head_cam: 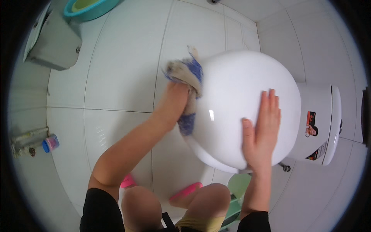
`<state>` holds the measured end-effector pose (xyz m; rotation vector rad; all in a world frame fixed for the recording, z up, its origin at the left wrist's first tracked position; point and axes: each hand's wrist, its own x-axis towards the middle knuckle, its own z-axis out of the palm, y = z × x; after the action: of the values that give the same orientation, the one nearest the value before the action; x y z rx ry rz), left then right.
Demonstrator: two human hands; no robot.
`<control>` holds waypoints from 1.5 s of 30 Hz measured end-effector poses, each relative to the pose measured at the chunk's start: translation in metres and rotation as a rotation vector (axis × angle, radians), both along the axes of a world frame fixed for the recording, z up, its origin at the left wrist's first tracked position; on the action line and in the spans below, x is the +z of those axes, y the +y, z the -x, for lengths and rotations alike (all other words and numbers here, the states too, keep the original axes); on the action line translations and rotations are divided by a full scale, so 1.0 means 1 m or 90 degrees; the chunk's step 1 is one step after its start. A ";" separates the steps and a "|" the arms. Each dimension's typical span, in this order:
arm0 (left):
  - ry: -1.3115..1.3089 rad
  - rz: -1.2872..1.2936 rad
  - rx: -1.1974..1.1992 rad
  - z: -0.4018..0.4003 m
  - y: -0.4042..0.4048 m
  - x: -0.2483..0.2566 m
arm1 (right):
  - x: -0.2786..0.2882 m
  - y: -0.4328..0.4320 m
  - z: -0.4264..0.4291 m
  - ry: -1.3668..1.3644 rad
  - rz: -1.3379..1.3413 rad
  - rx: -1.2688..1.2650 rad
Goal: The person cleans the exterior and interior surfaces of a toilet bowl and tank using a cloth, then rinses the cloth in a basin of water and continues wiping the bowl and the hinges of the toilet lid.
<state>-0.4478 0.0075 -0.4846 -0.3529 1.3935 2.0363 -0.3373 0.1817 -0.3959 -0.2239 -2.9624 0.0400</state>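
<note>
A white toilet lid (229, 84) is down over the toilet bowl (207, 158) in front of me. At the lid's rounded front edge, my left hand (177, 90) grips a beige and blue cleaning cloth (188, 71). The cloth wraps over most of its fingers, and one end hangs down against the bowl's rim. Motion blurs both the cloth and this hand. My right hand (264, 130) rests palm down on the lid towards the tank, fingers stretched out and thumb apart, with nothing in it.
Behind the lid stands the toilet tank (316, 98) with printed stickers. A metal paper holder (59, 43) juts from the left wall. Turquoise basins (87, 13) sit at upper left, and a small blue-capped jar (51, 143) is by wall pipes (30, 142). Green plastic items (234, 207) stand beside my leg.
</note>
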 end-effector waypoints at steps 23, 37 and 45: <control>0.797 0.665 -0.561 0.084 0.172 0.069 | 0.008 -0.009 -0.001 -0.122 0.231 -0.091; 0.938 0.532 -0.757 0.070 0.321 0.072 | 0.021 -0.015 0.011 -0.174 0.227 -0.118; 0.956 0.513 -0.799 0.076 0.318 0.062 | 0.025 -0.038 0.062 -0.190 0.356 -0.550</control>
<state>-0.5239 0.3260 -0.4228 1.6377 2.2088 0.3446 -0.3993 0.1438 -0.3706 -1.6519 -2.7605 0.7647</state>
